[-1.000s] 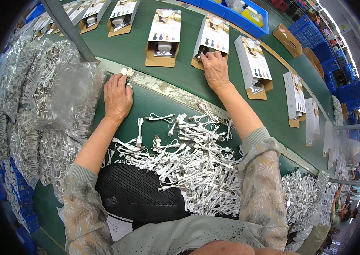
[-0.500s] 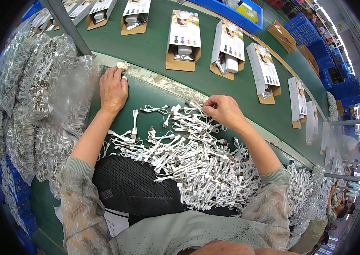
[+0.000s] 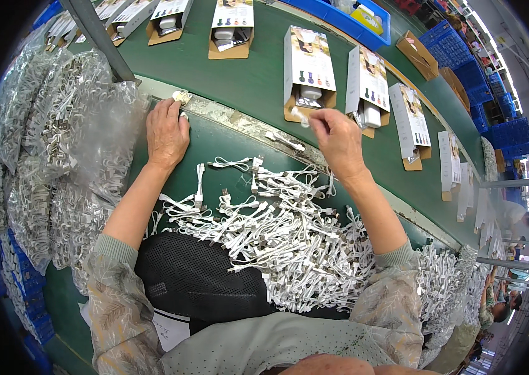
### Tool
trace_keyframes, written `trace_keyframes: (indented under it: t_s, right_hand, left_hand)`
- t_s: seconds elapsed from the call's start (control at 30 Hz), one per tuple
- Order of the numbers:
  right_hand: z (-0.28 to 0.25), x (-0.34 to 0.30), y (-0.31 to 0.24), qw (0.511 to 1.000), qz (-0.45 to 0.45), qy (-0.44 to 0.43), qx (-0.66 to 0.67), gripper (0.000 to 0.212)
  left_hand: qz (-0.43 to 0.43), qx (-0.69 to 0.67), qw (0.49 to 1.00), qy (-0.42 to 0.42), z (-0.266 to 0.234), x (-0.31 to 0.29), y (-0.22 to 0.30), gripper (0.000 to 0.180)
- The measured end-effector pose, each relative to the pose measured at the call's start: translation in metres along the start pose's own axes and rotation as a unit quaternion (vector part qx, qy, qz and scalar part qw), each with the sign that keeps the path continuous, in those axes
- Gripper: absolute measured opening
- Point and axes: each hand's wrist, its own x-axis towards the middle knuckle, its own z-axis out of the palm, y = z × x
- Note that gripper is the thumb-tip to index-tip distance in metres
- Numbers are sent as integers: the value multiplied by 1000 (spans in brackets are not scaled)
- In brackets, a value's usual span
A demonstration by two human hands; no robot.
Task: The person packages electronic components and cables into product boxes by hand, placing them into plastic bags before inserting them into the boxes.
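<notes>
My right hand (image 3: pixel 341 142) is raised over the belt's edge, thumb and finger pinched on a short white USB cable (image 3: pixel 300 116). The cable is smeared by motion and hangs just before the open end of a printed carton (image 3: pixel 310 59). Inside that carton sit a white piece and a silvery packet. My left hand (image 3: pixel 168 134) rests palm down by the metal rail, fingers stretched out, beside a small whitish thing (image 3: pixel 181 97). Below both hands spreads a heap of white USB cables (image 3: pixel 305 240). One more cable (image 3: pixel 285 141) lies on the rail.
Similar open cartons (image 3: pixel 232 28) stand along the green belt (image 3: pixel 264 81), beyond the worn rail (image 3: pixel 227 119). Clear bags of cables (image 3: pixel 58 156) pile up on the left, near a grey post (image 3: pixel 99 40). A blue bin (image 3: pixel 339 22) stands at the far side.
The cartons have shifted to the right along the belt. My right hand has risen from the heap's far edge to a carton's opening with a cable. My left hand stays put.
</notes>
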Motion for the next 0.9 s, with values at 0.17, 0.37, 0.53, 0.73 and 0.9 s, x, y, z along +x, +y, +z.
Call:
trace_keyframes:
  t_s: [0.17, 0.37, 0.53, 0.73, 0.9]
  right_hand:
    - [26, 15, 47, 976, -93, 63, -187, 8]
    - [46, 9, 74, 973, -26, -1, -228, 3]
    - [1, -15, 26, 992, 27, -81, -98, 17]
    - [12, -26, 10, 966, 137, -218, -4, 26]
    - [26, 19, 40, 929, 298, -159, 151, 24]
  left_hand:
    - [1, -4, 1000, 3, -1, 1, 2, 34]
    - [-8, -11, 1000, -16, 2, 1, 3, 34]
    - [-3, 1, 1000, -1, -2, 1, 2, 33]
    - [1, 1, 1000, 3, 1, 1, -1, 34]
    - [-3, 2, 1000, -10, -2, 0, 1, 35]
